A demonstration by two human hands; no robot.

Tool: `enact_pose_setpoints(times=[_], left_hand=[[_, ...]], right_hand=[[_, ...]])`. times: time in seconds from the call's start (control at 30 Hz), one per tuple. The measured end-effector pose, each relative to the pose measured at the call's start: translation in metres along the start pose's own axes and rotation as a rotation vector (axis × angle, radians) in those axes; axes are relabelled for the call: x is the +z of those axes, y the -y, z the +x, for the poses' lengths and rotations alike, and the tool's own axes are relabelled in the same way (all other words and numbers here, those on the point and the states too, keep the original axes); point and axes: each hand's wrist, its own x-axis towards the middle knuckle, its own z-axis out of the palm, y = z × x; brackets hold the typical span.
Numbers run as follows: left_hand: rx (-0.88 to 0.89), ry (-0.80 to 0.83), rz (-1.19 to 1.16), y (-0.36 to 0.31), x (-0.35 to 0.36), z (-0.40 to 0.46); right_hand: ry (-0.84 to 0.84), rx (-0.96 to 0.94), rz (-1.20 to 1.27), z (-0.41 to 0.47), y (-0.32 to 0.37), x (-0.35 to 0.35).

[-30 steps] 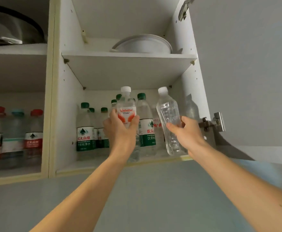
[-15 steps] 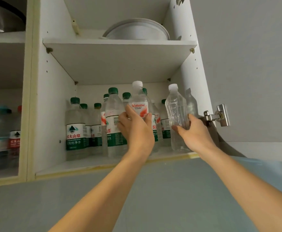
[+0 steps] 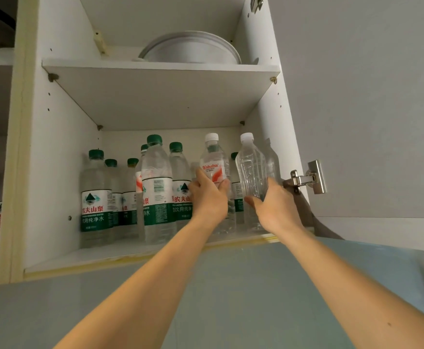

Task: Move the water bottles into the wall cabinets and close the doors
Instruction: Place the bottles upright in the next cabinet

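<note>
Green-capped bottles point(image 3: 96, 197) crowd the lower shelf point(image 3: 85, 255) at left — the left hand point(image 3: 209, 199) grips a red-labelled bottle point(image 3: 214, 167), the right hand point(image 3: 276, 207) an unlabelled bottle point(image 3: 251, 167), both upright inside; the door point(image 3: 369, 109) stands open.

Both bottles carried further into the lower shelf point(image 3: 130, 250) since 1.0 s ago. Left hand point(image 3: 209, 197) has taken the red-labelled bottle point(image 3: 213, 167) from the front edge to beside the green-capped bottles point(image 3: 155, 187). Right hand point(image 3: 277, 205) has brought the unlabelled clear bottle point(image 3: 251, 167) upright from tilted, close to the right wall.
</note>
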Motion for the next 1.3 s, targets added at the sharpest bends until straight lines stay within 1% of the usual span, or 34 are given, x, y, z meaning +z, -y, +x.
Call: enact_pose_setpoints(times=[0.1, 0.27, 0.37, 0.4, 0.47, 0.53, 0.63, 0.7, 0.73, 0.8, 0.87, 0.93, 1.13, 1.3], left_hand=[[0.004, 0.032, 0.008, 0.000, -0.004, 0.004], [0.028, 0.043, 0.085, -0.002, -0.011, 0.003], [0.032, 0.117, 0.152, -0.003, -0.019, -0.005], [0.049, 0.142, 0.184, -0.003, -0.023, -0.009], [0.139, 0.148, 0.208, -0.003, -0.036, -0.018], [0.269, 0.085, 0.231, -0.003, -0.056, -0.028], [0.455, -0.120, 0.370, 0.000, -0.092, -0.030], [0.491, -0.233, 0.477, 0.005, -0.114, -0.025], [0.455, -0.256, 0.505, 0.009, -0.122, -0.022], [0.316, -0.229, 0.486, 0.017, -0.133, -0.017], [0.183, -0.156, 0.439, 0.025, -0.136, -0.013], [0.101, -0.093, 0.403, 0.033, -0.134, -0.010], [0.048, -0.042, 0.251, 0.041, -0.135, -0.001], [0.047, -0.028, 0.251, 0.050, -0.163, 0.000]], right_hand=[[-0.009, 0.005, -0.030, -0.001, 0.001, 0.002], [0.004, 0.005, -0.097, -0.006, 0.003, 0.001], [0.008, -0.007, -0.119, -0.009, 0.001, -0.001], [0.005, -0.009, -0.122, -0.010, 0.001, -0.001], [-0.011, -0.021, -0.125, -0.014, 0.002, 0.000], [-0.069, -0.057, -0.120, -0.019, 0.006, 0.002], [-0.229, -0.185, -0.104, -0.033, 0.019, 0.010], [-0.301, -0.281, -0.027, -0.043, 0.033, 0.018], [-0.319, -0.330, 0.020, -0.047, 0.042, 0.023], [-0.317, -0.408, 0.101, -0.055, 0.061, 0.035], [-0.261, -0.450, 0.165, -0.059, 0.077, 0.046], [-0.185, -0.471, 0.184, -0.060, 0.088, 0.056], [0.046, -0.356, 0.142, -0.054, 0.100, 0.076], [0.050, -0.361, 0.086, -0.048, 0.104, 0.081]])
